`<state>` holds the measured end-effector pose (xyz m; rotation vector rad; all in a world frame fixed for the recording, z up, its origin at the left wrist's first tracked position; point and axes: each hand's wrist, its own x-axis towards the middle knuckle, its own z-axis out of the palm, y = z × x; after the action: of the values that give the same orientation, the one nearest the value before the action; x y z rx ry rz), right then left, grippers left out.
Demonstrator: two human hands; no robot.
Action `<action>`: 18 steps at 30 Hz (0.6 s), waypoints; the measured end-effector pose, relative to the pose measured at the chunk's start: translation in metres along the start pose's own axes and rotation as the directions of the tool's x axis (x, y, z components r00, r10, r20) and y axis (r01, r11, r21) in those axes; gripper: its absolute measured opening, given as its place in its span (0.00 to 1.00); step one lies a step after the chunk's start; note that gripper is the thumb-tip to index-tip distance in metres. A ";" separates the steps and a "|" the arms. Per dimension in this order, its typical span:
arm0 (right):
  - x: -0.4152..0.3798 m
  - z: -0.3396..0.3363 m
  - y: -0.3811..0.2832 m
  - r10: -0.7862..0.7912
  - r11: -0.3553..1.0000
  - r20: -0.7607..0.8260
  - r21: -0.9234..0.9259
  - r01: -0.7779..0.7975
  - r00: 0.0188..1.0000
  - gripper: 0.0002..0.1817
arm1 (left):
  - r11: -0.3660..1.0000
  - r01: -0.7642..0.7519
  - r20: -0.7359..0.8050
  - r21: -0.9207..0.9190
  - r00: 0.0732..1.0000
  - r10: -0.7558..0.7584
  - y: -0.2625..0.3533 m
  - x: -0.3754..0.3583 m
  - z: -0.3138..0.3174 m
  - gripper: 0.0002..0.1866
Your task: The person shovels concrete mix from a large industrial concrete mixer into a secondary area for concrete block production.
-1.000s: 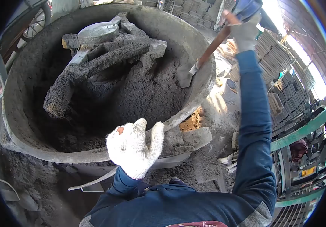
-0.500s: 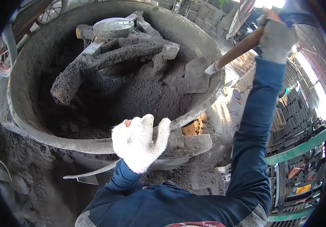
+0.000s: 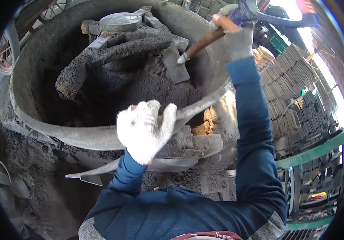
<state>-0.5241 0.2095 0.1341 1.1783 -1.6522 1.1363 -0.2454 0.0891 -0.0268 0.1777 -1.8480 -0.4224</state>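
My left hand [image 3: 143,127], in a white glove, is closed over the near rim of a large round tub [image 3: 88,137]. My right hand [image 3: 234,34], in a glove with a bare fingertip showing, grips the shaft of a shovel [image 3: 206,42] near its blue handle. The shovel's flat blade [image 3: 175,68] is inside the tub, against dark grainy material [image 3: 160,89]. A caked metal mixing arm [image 3: 112,54] with a round hub cap [image 3: 120,22] stands in the tub, left of the blade.
Stacks of flat grey pieces [image 3: 286,74] stand at the right, behind a green rail [image 3: 312,152]. A spoked wheel [image 3: 4,54] is at the far left. A curved metal strip [image 3: 96,170] juts out below the rim.
My right hand and the shovel have moved left, and the blade has gone from the tub's right wall toward the middle. My left hand has stayed on the rim.
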 end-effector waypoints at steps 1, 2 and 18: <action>0.013 -0.008 0.000 0.093 0.991 0.010 0.100 -0.094 0.996 0.06 | 0.998 -0.008 0.007 -0.056 1.000 0.008 -0.002 -0.001 -0.003 0.12; 0.025 -0.014 -0.005 0.181 0.963 0.028 0.198 -0.183 0.983 0.04 | 0.997 -0.027 0.010 -0.069 1.000 0.028 -0.001 -0.002 -0.008 0.12; 0.170 0.075 -0.064 -0.358 0.879 -0.117 -0.378 0.292 0.926 0.14 | 0.998 0.055 0.211 -0.011 0.976 -0.052 -0.002 0.014 -0.013 0.10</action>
<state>-0.5129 0.0852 0.2860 1.0334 -1.3784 0.6751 -0.2374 0.0804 -0.0117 0.1767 -2.0507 -0.5107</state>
